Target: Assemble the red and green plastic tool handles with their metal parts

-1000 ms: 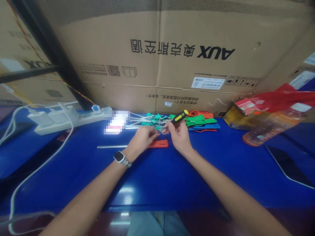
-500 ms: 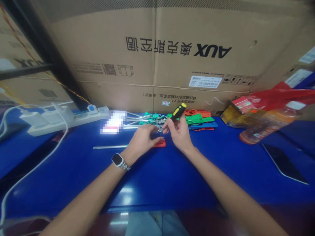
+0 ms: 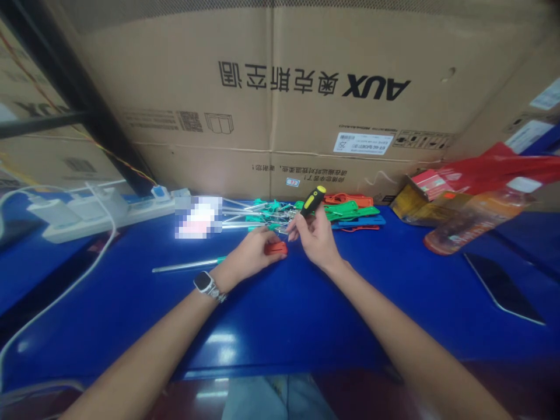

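Observation:
My left hand [image 3: 252, 254], with a watch at the wrist, is closed on a red plastic piece [image 3: 276, 249] whose end sticks out past the fingertips. To its left a thin metal rod [image 3: 186, 266] with a teal end runs under the hand; whether it joins the red piece is hidden. In my right hand [image 3: 317, 236] is a screwdriver [image 3: 313, 201], its black and yellow handle tilted up and its tip pointing down. Behind both hands lie several metal rods [image 3: 242, 224] with teal parts [image 3: 273, 205]. Beside them are green plastic pieces [image 3: 354, 210].
A power strip [image 3: 72, 230] with white plugs and cables lies at left, near a bright pixelated patch. At right are an orange drink bottle [image 3: 481, 219], an opened box [image 3: 409, 204], a red bag [image 3: 494, 166] and a dark phone [image 3: 503, 289]. Large cardboard [image 3: 175, 58] stands behind.
My left hand has moved slightly left and down and now grips the red piece. The rod has shifted left and tilted. The screwdriver stays in my right hand, shifted slightly left.

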{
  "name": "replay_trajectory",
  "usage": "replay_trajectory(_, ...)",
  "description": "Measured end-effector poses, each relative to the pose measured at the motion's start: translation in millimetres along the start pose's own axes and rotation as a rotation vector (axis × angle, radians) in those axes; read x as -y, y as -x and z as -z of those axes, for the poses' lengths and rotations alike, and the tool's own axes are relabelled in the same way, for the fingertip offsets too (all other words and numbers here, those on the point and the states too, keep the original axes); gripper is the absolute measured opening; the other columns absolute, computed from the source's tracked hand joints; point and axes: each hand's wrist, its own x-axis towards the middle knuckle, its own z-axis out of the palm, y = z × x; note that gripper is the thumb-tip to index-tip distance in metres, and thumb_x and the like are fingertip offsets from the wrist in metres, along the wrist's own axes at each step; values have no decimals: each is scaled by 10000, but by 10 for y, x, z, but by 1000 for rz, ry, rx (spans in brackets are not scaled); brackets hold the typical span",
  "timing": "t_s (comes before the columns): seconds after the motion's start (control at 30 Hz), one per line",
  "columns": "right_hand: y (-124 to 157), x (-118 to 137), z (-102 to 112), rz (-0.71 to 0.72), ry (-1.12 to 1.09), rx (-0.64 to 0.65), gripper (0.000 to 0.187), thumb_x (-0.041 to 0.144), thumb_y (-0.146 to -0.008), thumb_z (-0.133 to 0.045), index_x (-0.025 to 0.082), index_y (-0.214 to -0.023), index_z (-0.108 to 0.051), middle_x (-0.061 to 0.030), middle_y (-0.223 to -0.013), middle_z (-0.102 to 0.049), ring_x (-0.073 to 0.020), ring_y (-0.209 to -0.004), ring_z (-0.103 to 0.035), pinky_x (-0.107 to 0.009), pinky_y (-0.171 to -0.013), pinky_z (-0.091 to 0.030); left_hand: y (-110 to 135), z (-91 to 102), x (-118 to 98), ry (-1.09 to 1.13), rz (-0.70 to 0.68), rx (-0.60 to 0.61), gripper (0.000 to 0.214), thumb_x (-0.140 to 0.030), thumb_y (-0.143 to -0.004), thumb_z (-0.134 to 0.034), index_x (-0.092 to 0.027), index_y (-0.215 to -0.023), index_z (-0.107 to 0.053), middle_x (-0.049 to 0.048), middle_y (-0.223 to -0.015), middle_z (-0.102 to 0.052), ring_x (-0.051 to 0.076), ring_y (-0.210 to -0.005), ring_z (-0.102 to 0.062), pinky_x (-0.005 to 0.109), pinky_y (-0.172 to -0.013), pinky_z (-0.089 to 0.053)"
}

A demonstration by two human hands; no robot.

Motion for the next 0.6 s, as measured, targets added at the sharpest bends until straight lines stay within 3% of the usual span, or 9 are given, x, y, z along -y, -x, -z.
replay_trajectory(0.6,0,-25,7,-67,37,70,312,483,-924,-555,255,-1075,-405,34,-719,-652,-140,-522,-637,-292,-507,-528,0,-7,16,50,-9,-15,222,-366,-785,-736,-164,-867,-695,59,-856,-612,201,-755,-590,328,-705,-491)
